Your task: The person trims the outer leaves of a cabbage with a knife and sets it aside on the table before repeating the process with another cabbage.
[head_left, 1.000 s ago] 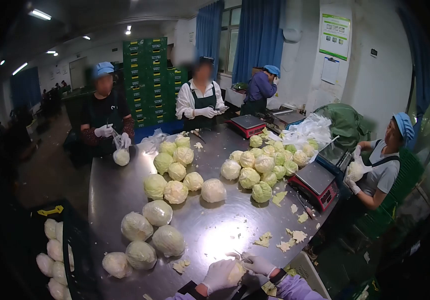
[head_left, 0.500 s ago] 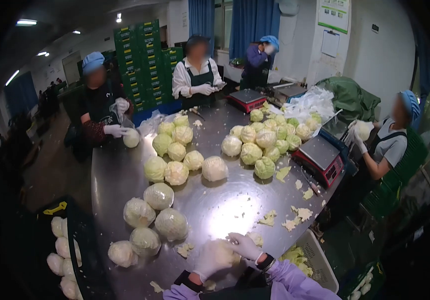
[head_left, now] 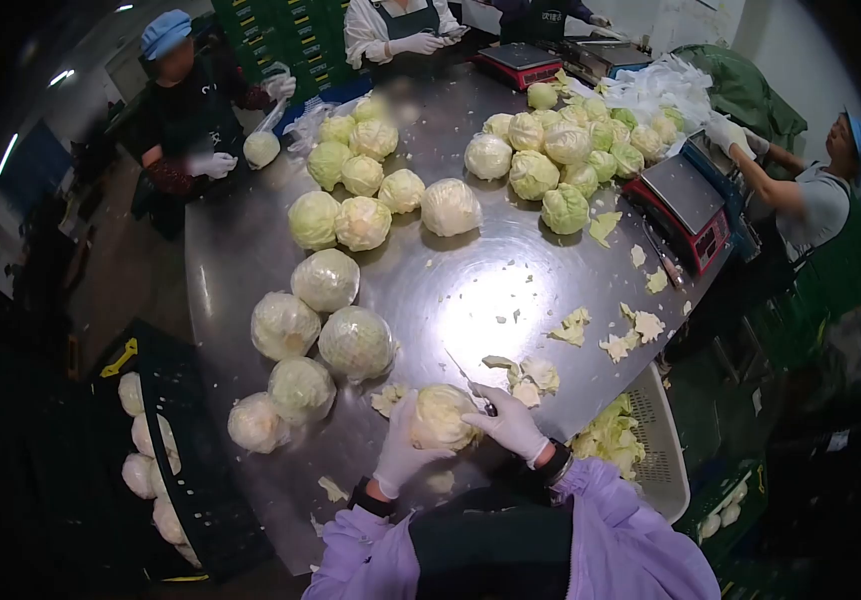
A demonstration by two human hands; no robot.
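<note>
A trimmed cabbage (head_left: 442, 417) sits low at the near edge of the metal table (head_left: 420, 330). My gloved left hand (head_left: 405, 452) is closed around its left side. In my gloved right hand (head_left: 512, 428) is a small knife (head_left: 489, 407) with a dark handle, its thin blade pointing up and away to the left. The fingers of that hand also lie against the cabbage's right side. Loose leaf trimmings (head_left: 535, 376) lie just past the knife. To the left stand several cabbages wrapped in clear film (head_left: 355, 343).
Bare cabbages (head_left: 565, 143) are heaped farther back. A red scale (head_left: 678, 210) and another knife (head_left: 662, 250) lie right. A white basket (head_left: 662, 450) holds leaves; a dark crate (head_left: 190, 470) holds wrapped cabbages. Co-workers stand around the table, one (head_left: 185, 120) at left.
My view has tilted downward. Both hands have shifted on the cabbage, and the knife in my right hand now shows. The co-worker at left has raised a bagged cabbage.
</note>
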